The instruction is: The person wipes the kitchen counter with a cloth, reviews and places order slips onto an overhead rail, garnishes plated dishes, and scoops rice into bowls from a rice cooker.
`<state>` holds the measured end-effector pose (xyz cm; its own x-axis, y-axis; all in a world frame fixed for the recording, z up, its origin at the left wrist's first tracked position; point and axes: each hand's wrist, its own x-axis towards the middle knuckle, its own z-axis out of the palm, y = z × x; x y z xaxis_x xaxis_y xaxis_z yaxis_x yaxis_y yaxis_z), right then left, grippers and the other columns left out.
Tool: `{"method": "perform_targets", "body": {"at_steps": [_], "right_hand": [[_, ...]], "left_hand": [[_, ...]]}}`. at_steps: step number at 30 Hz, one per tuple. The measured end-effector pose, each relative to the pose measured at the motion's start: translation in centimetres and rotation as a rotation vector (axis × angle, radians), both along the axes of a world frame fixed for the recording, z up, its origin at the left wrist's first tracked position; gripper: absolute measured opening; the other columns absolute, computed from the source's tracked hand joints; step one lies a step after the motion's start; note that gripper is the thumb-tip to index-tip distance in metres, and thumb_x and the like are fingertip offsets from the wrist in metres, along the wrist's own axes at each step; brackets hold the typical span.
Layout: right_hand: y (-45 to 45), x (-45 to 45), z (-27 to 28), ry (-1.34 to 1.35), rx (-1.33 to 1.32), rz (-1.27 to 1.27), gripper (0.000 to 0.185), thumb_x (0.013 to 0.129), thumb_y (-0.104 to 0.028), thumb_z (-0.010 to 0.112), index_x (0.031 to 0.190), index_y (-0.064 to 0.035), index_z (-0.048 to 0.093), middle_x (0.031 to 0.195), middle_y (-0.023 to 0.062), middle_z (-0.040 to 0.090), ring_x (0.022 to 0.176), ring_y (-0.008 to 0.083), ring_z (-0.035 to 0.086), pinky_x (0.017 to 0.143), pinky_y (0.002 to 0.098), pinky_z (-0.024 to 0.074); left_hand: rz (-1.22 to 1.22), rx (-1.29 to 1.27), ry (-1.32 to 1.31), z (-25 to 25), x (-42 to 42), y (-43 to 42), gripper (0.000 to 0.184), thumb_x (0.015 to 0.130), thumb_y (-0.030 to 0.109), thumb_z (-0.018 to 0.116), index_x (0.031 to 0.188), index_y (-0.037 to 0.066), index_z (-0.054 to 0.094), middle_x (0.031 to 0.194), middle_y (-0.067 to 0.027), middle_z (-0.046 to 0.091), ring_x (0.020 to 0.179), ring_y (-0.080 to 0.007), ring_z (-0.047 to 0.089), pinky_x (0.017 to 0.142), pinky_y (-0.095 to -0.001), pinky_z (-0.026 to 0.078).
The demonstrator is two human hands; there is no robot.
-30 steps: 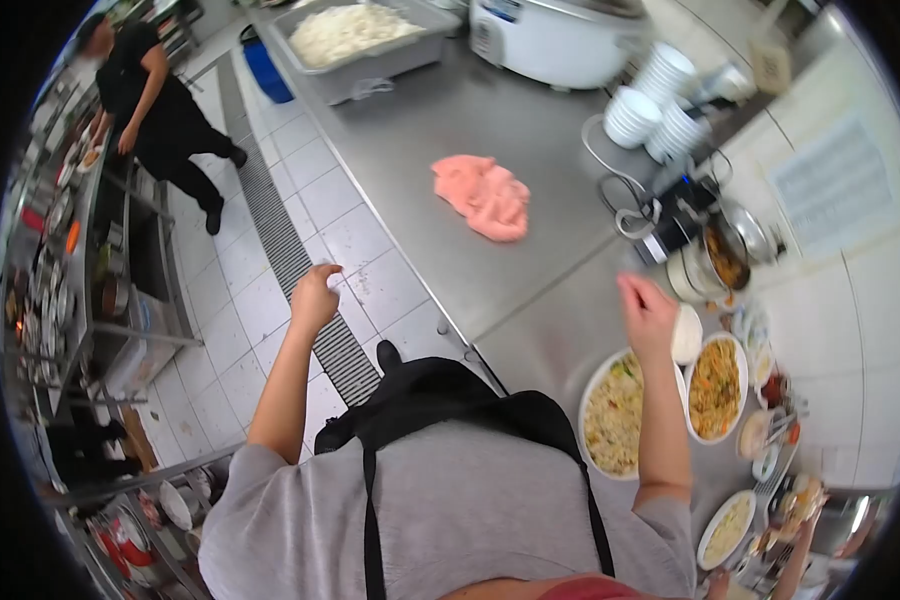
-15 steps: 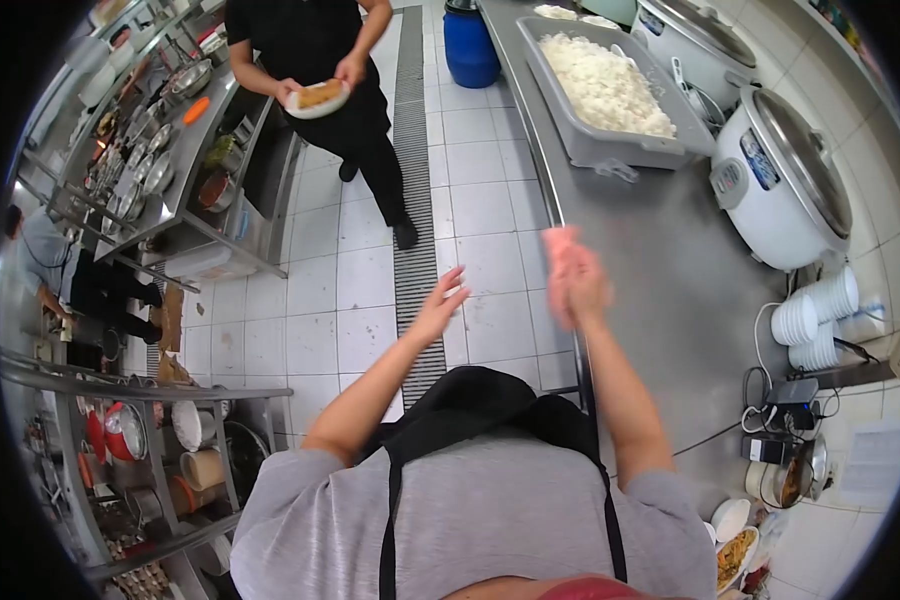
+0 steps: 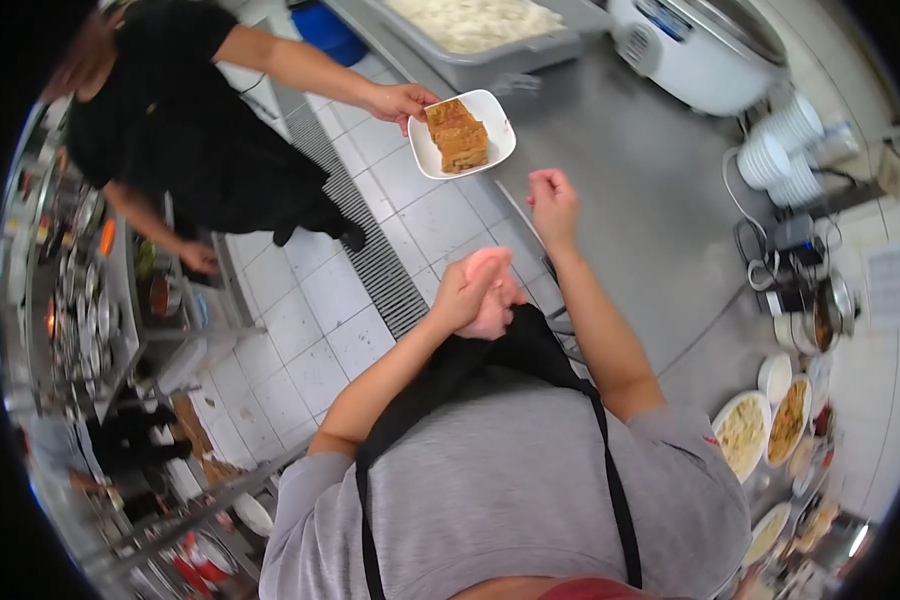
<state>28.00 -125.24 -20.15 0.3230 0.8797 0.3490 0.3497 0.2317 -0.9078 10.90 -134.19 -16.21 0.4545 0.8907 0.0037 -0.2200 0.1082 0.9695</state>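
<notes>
A crumpled pink cloth (image 3: 492,295) is gripped in my left hand (image 3: 462,296), just in front of the black apron. My right hand (image 3: 555,208) is raised by the front edge of the steel counter (image 3: 620,200), its fingers curled; whether anything small is inside cannot be made out. Ahead of my hands, a co-worker's hand (image 3: 402,103) holds a white square dish (image 3: 501,118) by its left rim. Browned, sliced food (image 3: 457,136) lies in that dish, which is close to the counter edge.
A grey tub (image 3: 530,52) of white rice and a white rice cooker (image 3: 695,58) stand on the counter. Stacked white cups (image 3: 775,150), cables and oval food plates (image 3: 745,435) are at the right. The co-worker (image 3: 170,130) stands at the left on the tiled floor.
The pink cloth has passed from my right hand to my left. The co-worker has come closer and now holds the dish out one-handed over the counter edge. The view has turned.
</notes>
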Motion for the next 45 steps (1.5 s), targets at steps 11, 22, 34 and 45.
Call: {"method": "perform_targets", "body": {"at_steps": [11,22,34,45], "right_hand": [[0.0,7.8,2.7,0.648,-0.622,-0.075,0.044,0.087,-0.033,0.045,0.117,-0.0045,0.031,0.073,0.0137,0.055,0.05,0.0177,0.054,0.041,0.0286,0.0455],[3.5,10.3,2.7,0.541,-0.54,-0.274,0.036,0.087,-0.014,0.037,0.12,-0.0018,0.03,0.068,0.0134,0.056,0.047,0.018,0.054,0.039,0.0283,0.0466],[-15.1,26.8,3.7,0.067,-0.647,-0.52,0.035,0.082,-0.025,0.051,0.11,-0.0037,0.05,0.067,0.0089,0.059,0.051,0.0173,0.057,0.044,0.0289,0.0472],[-24.3,25.8,1.6,-0.102,-0.358,-0.818,0.034,0.079,-0.029,0.056,0.106,-0.0091,0.055,0.067,0.0082,0.058,0.057,0.018,0.055,0.053,0.0303,0.0442]], "left_hand": [[0.105,-0.067,-0.138,-3.4,4.4,2.0,0.026,0.089,0.013,0.036,0.109,-0.002,0.029,0.086,-0.0121,0.051,0.083,-0.0225,0.056,0.071,-0.0286,0.046],[0.143,1.098,0.648,1.6,4.5,9.4,0.021,0.077,0.02,0.059,0.087,0.003,0.06,0.087,-0.0121,0.051,0.085,-0.0211,0.049,0.071,-0.0305,0.041],[-0.425,-0.35,-0.289,9.6,9.7,15.4,0.026,0.087,0.02,0.042,0.1,0.0,0.052,0.096,-0.0108,0.057,0.09,-0.0198,0.055,0.075,-0.0299,0.047],[-0.487,-0.359,-0.061,-0.5,20.3,10.1,0.036,0.088,0.014,0.039,0.121,0.002,0.038,0.11,-0.0103,0.049,0.102,-0.0199,0.05,0.083,-0.0313,0.045]]}}
